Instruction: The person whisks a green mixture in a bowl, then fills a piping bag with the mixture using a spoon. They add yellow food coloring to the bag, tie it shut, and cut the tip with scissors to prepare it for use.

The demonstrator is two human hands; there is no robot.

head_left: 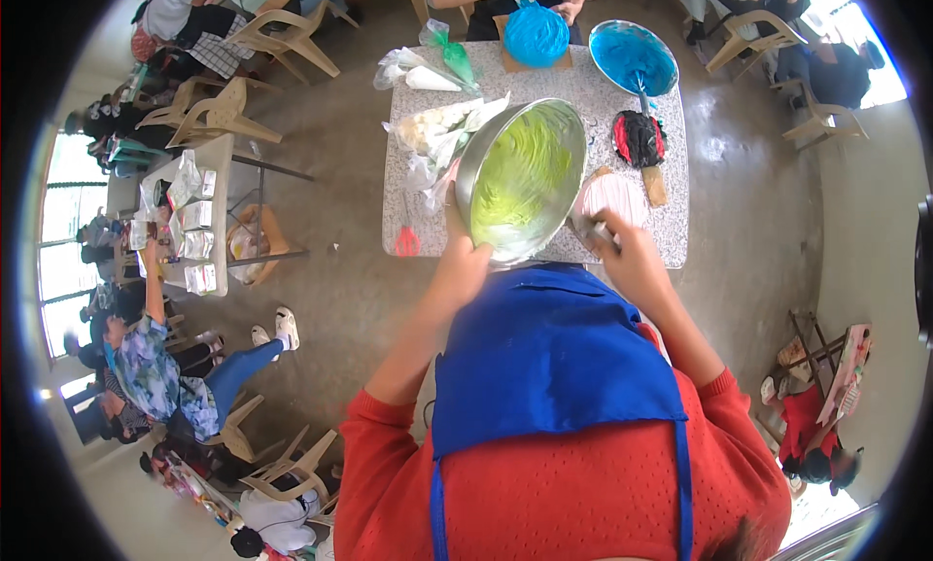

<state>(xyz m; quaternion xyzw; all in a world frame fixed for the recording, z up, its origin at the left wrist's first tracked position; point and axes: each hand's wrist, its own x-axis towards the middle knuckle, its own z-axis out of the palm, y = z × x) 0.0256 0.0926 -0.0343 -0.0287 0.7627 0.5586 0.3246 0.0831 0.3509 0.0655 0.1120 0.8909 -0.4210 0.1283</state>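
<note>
My left hand (465, 260) grips the rim of a metal mixing bowl (576, 138), tilted on its side above the near part of the table. Light green icing (520, 167) coats its inside. My right hand (632, 255) is closed around the handle of a metal spatula (586, 232), whose blade is partly hidden beside the bowl. Just beyond this hand lies a round cake (617, 193) with pale pink icing, partly covered by the bowl. Clear bags (437, 128) with pale contents lie left of the bowl.
Across the speckled table (671, 216), another person's hands work on a blue-iced cake (536, 34). A bowl of blue icing (632, 60) stands at the far right, near a black and red piping bag (639, 138). A green piping bag (454, 57) lies far left. Plastic chairs (228, 114) stand around.
</note>
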